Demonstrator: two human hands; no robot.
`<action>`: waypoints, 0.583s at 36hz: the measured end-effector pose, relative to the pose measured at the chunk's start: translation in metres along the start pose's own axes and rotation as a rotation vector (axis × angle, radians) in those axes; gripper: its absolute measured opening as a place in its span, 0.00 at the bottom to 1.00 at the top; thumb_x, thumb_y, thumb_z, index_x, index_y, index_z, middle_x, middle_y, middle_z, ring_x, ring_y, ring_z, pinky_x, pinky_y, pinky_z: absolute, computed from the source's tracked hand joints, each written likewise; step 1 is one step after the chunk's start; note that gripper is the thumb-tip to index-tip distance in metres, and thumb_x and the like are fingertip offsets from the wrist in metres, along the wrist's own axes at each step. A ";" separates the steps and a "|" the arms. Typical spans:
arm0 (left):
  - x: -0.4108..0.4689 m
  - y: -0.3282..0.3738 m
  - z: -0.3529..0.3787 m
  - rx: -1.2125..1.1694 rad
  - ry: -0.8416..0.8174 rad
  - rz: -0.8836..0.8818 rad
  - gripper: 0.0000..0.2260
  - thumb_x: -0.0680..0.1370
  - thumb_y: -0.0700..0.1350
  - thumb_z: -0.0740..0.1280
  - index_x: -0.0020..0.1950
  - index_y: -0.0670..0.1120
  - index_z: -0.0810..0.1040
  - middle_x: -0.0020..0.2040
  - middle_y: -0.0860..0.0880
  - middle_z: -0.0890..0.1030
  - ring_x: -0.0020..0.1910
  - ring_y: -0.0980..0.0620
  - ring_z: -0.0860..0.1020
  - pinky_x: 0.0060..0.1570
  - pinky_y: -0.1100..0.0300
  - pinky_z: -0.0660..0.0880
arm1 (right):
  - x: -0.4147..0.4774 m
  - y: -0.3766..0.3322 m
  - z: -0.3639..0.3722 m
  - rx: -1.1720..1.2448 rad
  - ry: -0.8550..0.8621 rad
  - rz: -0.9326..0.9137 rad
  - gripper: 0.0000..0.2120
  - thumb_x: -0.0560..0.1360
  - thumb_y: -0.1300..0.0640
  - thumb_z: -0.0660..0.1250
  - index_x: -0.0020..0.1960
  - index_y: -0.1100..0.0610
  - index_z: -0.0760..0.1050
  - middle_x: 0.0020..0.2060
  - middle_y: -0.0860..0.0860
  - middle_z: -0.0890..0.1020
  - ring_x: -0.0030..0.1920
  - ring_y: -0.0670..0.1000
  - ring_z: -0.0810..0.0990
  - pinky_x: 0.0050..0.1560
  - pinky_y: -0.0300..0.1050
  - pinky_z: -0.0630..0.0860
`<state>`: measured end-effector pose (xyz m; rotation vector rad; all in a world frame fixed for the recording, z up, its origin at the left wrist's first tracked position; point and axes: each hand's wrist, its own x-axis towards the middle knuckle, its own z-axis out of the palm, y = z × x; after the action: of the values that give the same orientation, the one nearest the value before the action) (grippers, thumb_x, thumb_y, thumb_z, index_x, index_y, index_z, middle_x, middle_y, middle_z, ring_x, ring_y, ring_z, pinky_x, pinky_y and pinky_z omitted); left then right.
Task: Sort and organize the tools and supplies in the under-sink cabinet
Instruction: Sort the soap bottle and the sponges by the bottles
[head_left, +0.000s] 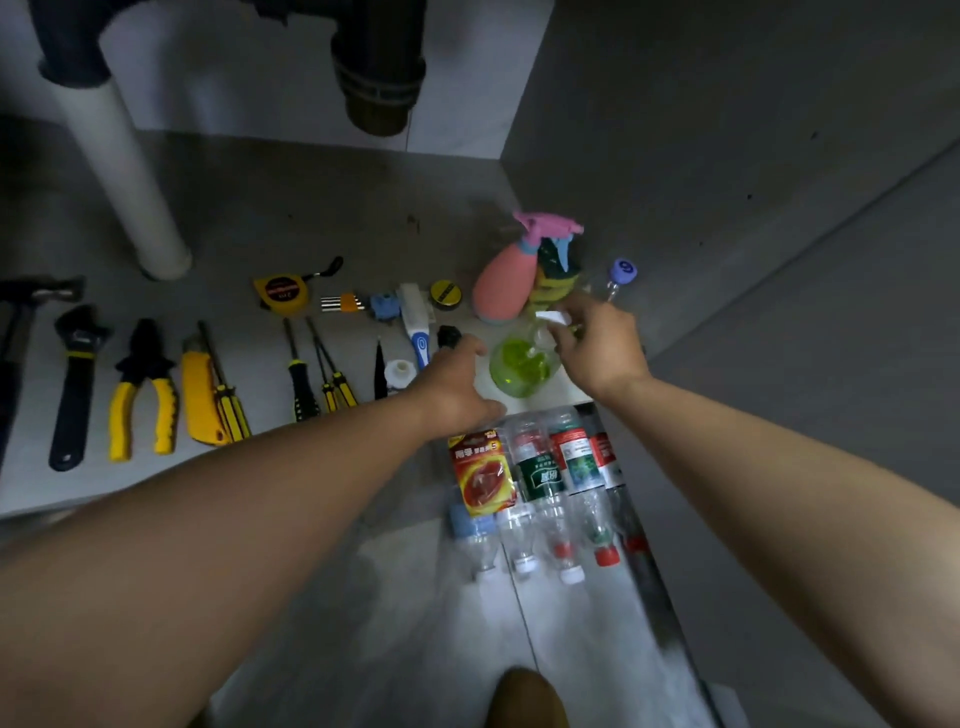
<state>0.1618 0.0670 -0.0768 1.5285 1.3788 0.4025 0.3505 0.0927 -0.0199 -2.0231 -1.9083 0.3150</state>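
Green bottle (522, 366) is the one in play, standing near the front edge of the cabinet floor (311, 218), over toward the right wall. The right hand (597, 348) looks pinched on its neck from above, probably to keep it upright while it's slotted in. The left hand (457, 379) reaches in just beside it; can't tell if it holds anything. The bottle's clear plastic, round-bellied, with bright green liquid inside. Just behind it is a matte pink spray bottle (506, 286), so I'd guess sprays go in that corner. Clear water bottles (540, 467) lie side by side at the front edge, caps pointing out. Further left, pliers (145, 358) and screwdrivers (300, 384) lie parallel, yellow-and-black grips toward the front.
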 end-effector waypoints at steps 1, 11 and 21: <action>0.002 0.001 -0.001 -0.001 0.020 0.011 0.38 0.71 0.48 0.80 0.75 0.50 0.63 0.66 0.42 0.71 0.61 0.42 0.77 0.62 0.49 0.77 | -0.005 0.000 -0.002 0.007 0.012 -0.025 0.08 0.78 0.54 0.68 0.57 0.52 0.80 0.48 0.54 0.85 0.47 0.57 0.83 0.47 0.46 0.78; 0.003 -0.005 -0.006 -0.069 -0.015 0.143 0.52 0.60 0.61 0.83 0.77 0.59 0.59 0.73 0.48 0.67 0.68 0.49 0.71 0.65 0.55 0.72 | -0.029 -0.020 -0.022 0.229 -0.034 -0.004 0.06 0.79 0.50 0.66 0.49 0.48 0.82 0.35 0.46 0.84 0.37 0.48 0.82 0.41 0.45 0.78; 0.004 -0.008 -0.014 -0.139 0.065 0.081 0.32 0.56 0.70 0.77 0.56 0.66 0.69 0.50 0.64 0.76 0.47 0.63 0.76 0.39 0.64 0.70 | 0.008 -0.017 -0.023 0.395 -0.174 0.092 0.07 0.78 0.52 0.68 0.43 0.49 0.82 0.35 0.44 0.83 0.34 0.42 0.78 0.37 0.39 0.74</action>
<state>0.1474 0.0758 -0.0788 1.4710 1.3140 0.5905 0.3448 0.0988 0.0086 -1.8650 -1.6834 0.8442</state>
